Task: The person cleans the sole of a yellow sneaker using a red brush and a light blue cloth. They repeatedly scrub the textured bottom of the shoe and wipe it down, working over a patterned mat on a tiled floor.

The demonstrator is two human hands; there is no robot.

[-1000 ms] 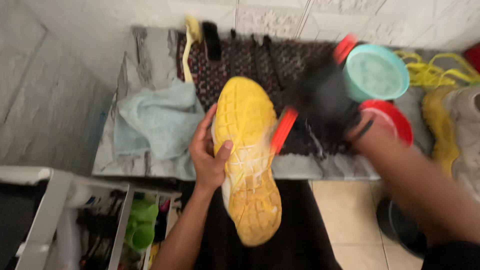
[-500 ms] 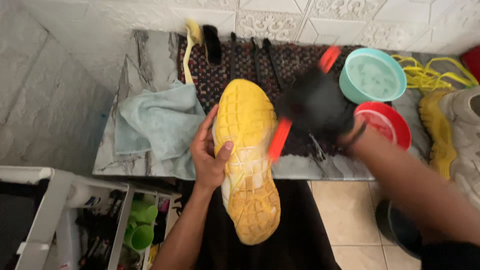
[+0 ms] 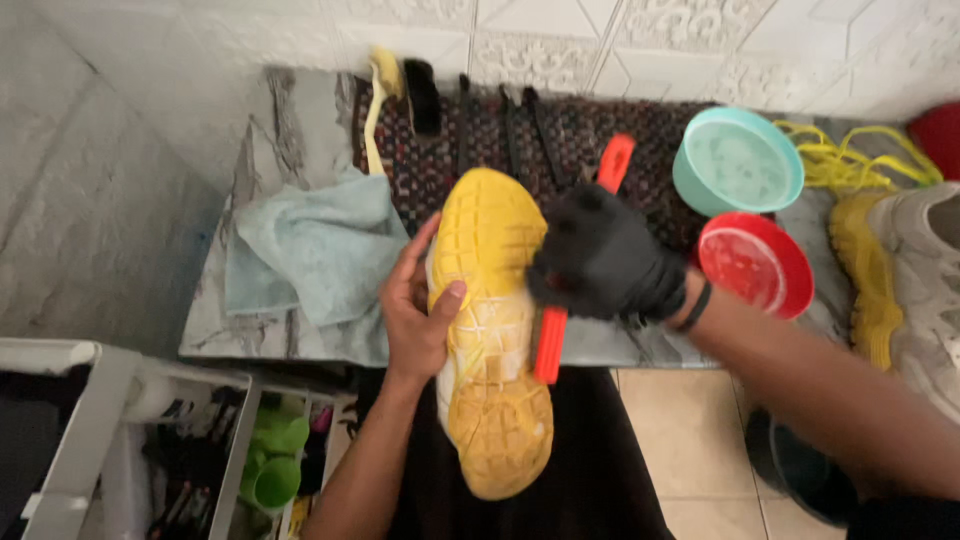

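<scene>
The bare left hand (image 3: 420,315) grips the yellow-soled sneaker (image 3: 490,330) sole-up over the table (image 3: 280,170) edge; the black-gloved right hand (image 3: 600,265) is clenched on a red-handled brush (image 3: 552,345) across the sole – foam at mid-sole, heel and toe apparently unscrubbed.

We are seeing the right hand (image 3: 605,262) blurring, its glove hiding the middle of the red brush (image 3: 580,250) (bristles unseen). The pale shoe (image 3: 925,290) is running off the right edge.

Left hand (image 3: 415,315) grips yellow-soled shoe (image 3: 492,330); gloved right hand (image 3: 605,262) presses red brush (image 3: 580,255) on sole.
</scene>
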